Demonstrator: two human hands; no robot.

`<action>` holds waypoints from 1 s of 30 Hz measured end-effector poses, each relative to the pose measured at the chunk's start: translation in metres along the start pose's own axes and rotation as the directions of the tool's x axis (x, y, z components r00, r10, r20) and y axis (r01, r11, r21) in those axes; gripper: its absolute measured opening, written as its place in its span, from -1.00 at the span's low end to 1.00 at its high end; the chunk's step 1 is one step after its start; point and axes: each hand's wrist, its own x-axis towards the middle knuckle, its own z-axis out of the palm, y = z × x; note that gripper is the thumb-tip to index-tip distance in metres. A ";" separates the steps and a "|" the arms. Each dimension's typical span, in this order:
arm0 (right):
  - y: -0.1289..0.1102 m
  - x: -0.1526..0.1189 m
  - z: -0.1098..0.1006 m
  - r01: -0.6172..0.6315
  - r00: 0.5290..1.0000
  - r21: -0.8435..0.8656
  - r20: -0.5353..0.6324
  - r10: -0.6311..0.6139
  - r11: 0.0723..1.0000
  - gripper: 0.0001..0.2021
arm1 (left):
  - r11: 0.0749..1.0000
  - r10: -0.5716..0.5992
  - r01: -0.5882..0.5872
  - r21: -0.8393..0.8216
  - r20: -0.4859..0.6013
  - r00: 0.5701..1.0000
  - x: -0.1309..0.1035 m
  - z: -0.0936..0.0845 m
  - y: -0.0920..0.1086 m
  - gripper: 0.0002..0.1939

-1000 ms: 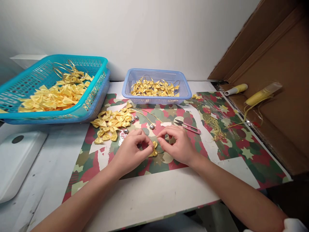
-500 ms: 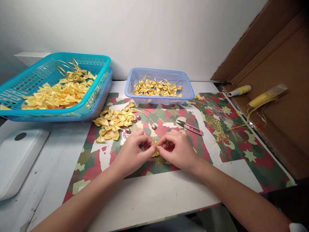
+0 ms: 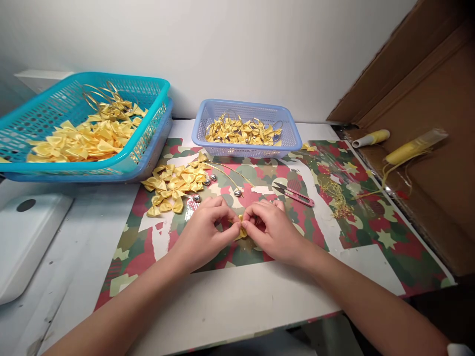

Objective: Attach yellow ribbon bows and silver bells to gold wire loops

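Fingertips of my left hand (image 3: 213, 225) and my right hand (image 3: 273, 228) meet in a pinch over a yellow ribbon bow (image 3: 242, 234). Most of that bow is hidden beneath the fingers, and any cord between them is too small to make out. Beyond my left hand lies a loose pile of yellow bows (image 3: 174, 185). Silver bells (image 3: 238, 193) rest near it, some beside a gold cord (image 3: 226, 173). Past my right hand lie pink thread snips (image 3: 295, 194), their blades pointing left.
A turquoise basket (image 3: 148, 133) of bows stands at the left, stacked on a blue one. A smaller blue basket (image 3: 247, 151) holds looped bows. At right are thread clippings (image 3: 336, 198), a yellow thread spool (image 3: 411, 147) and a cardboard wall (image 3: 415, 89). A white device (image 3: 33, 242) sits left.
The view has shifted slightly. Both hands stay pinched together over the bow, with only a tiny movement of the fingertips.
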 end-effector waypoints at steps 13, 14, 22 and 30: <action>0.002 0.001 -0.008 0.116 0.991 -0.021 -0.064 -0.117 0.993 -0.98 | 0.999 0.005 -0.005 0.036 -0.004 1.000 0.001 0.001 -0.001 -0.80; 0.003 0.001 -0.007 0.141 0.986 -0.022 -0.083 -0.143 0.990 -0.97 | 0.999 0.009 -0.009 0.039 -0.002 1.000 0.001 0.001 -0.001 -0.80; 0.007 0.006 -0.002 0.171 0.974 -0.005 -0.151 -0.170 0.985 -0.84 | 0.997 0.028 -0.026 0.078 -0.025 0.999 0.001 0.001 -0.002 -0.80; 0.007 0.005 -0.004 0.151 0.977 0.016 -0.151 -0.147 0.988 -0.83 | 0.992 0.091 -0.087 0.094 -0.047 0.995 0.002 -0.002 0.002 -0.90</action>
